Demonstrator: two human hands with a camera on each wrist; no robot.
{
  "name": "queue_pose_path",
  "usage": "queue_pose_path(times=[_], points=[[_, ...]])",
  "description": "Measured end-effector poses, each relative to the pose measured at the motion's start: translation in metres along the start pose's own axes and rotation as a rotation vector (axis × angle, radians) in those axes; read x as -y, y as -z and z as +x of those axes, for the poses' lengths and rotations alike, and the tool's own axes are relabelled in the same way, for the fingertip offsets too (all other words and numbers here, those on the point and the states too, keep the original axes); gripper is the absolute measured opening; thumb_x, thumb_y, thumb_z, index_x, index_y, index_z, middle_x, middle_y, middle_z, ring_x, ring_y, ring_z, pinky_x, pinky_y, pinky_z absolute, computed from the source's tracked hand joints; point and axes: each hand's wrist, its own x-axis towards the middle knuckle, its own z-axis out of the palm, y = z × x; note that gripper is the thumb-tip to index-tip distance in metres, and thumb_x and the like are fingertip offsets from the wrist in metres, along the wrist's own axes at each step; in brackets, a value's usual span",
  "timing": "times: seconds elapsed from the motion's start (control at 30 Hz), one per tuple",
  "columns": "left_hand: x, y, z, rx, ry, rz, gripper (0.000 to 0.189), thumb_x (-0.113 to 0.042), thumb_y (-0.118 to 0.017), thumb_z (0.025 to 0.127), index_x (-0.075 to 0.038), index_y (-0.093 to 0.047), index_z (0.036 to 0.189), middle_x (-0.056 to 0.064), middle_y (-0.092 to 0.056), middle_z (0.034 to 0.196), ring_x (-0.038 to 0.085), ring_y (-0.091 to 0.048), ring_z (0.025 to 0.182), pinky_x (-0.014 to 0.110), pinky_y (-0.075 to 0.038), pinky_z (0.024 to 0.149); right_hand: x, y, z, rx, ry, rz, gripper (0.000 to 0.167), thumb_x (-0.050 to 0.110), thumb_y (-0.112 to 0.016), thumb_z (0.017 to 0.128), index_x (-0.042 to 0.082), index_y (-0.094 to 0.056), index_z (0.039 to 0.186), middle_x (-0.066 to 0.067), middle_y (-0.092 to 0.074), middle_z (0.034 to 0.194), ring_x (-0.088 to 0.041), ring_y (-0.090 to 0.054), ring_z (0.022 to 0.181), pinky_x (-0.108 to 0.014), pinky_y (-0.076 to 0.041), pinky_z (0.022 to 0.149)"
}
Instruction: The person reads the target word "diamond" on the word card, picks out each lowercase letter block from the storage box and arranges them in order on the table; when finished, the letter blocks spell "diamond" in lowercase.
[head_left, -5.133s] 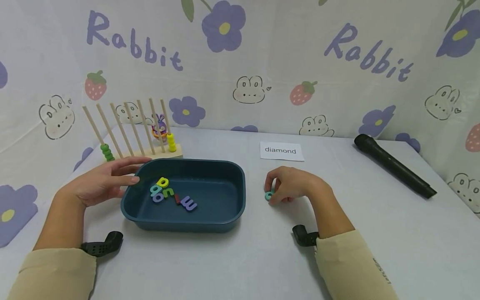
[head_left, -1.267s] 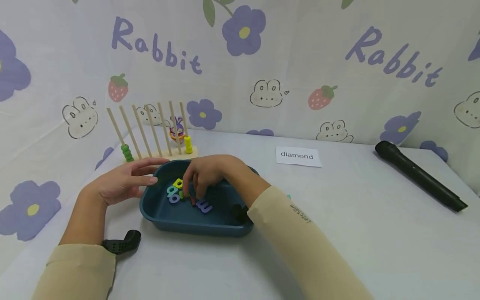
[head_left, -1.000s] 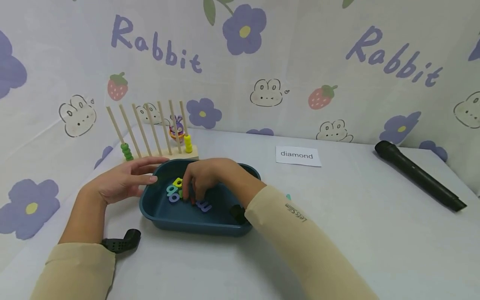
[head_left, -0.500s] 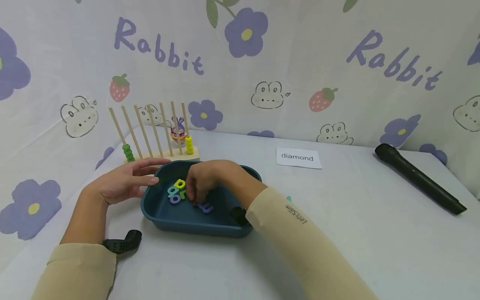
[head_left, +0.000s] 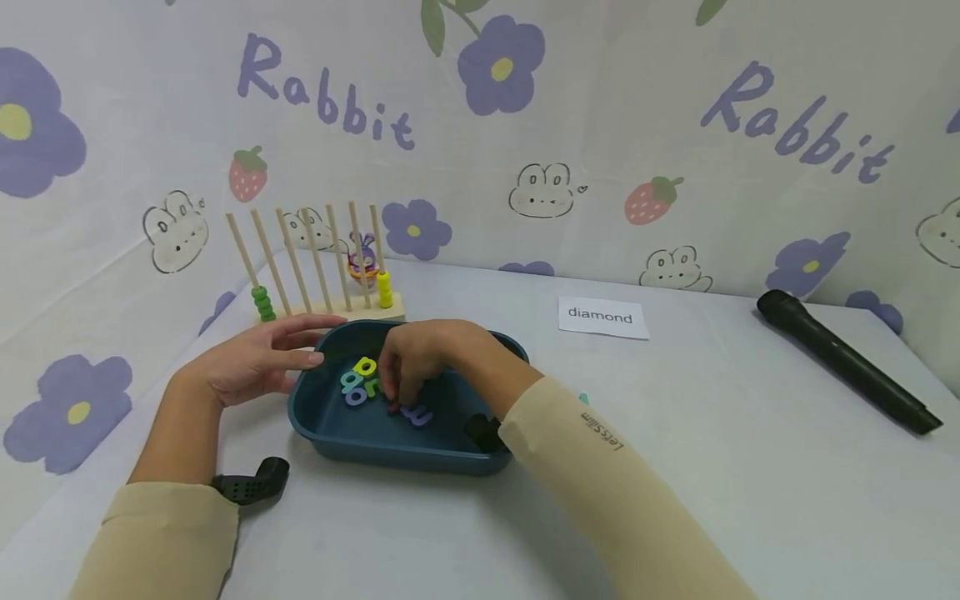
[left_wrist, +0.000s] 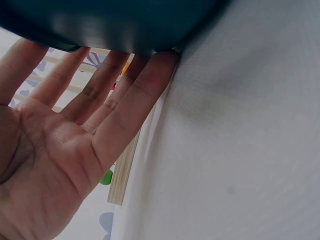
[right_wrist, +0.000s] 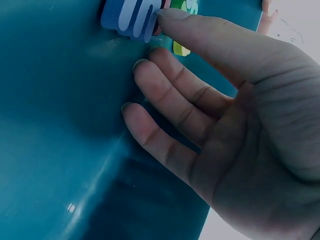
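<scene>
Tray (head_left: pixel 397 457) on table (head_left: pixel 360 533), left of centre; letters (head_left: pixel 415 416) inside, mostly left half. Left hand (head_left: pixel 255 362) at tray's left end; right hand (head_left: pixel 416 357) within, at one letter (head_left: pixel 393 407). Far left, bead rack (head_left: pixel 375 312) (toy figure (head_left: pixel 367 256) behind). Card (head_left: pixel 603 318) far right of tray; microphone (head_left: pixel 847 361) right of card.

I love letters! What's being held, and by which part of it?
The right hand has its thumb at the red letter; a pinch can't be told. The left hand touches one end of the blue tub.

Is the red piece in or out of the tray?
In: the red piece shows at the right hand's fingertips, inside the tray, beside the purple m.
</scene>
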Motion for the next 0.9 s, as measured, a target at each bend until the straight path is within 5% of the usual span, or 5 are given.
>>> queue_pose_path(times=[0.43,0.73,0.9], points=[[-0.003,0.001,0.001,-0.021,0.012,-0.002,0.058,-0.012,-0.062,0.101,-0.018,-0.043,0.155,0.019,-0.038,0.157,0.03,-0.056,0.129,0.046,-0.059,0.097,0.001,0.003,0.0,0.028,0.023,-0.057,0.011,0.01,-0.078,0.089,0.019,-0.074,0.085,0.004,-0.067,0.092,-0.013,-0.058,0.089,-0.027,-0.047,0.077],[-0.006,-0.002,0.002,-0.012,0.007,0.006,0.06,-0.013,-0.063,0.1,-0.018,-0.042,0.156,0.02,-0.038,0.158,0.032,-0.055,0.13,0.047,-0.058,0.098,-0.013,0.012,-0.008,-0.094,0.121,0.079,0.005,0.017,-0.074,0.096,0.018,-0.075,0.09,0.002,-0.069,0.091,-0.015,-0.062,0.086,-0.034,-0.056,0.078],[-0.004,-0.002,-0.001,-0.009,0.016,0.005,0.06,-0.012,-0.062,0.1,-0.017,-0.041,0.156,0.02,-0.037,0.159,0.03,-0.057,0.129,0.048,-0.058,0.098,-0.013,0.017,-0.014,-0.161,0.166,0.117,0.009,0.018,-0.071,0.098,0.013,-0.075,0.105,-0.003,-0.071,0.096,-0.02,-0.068,0.081,-0.033,-0.06,0.073]])
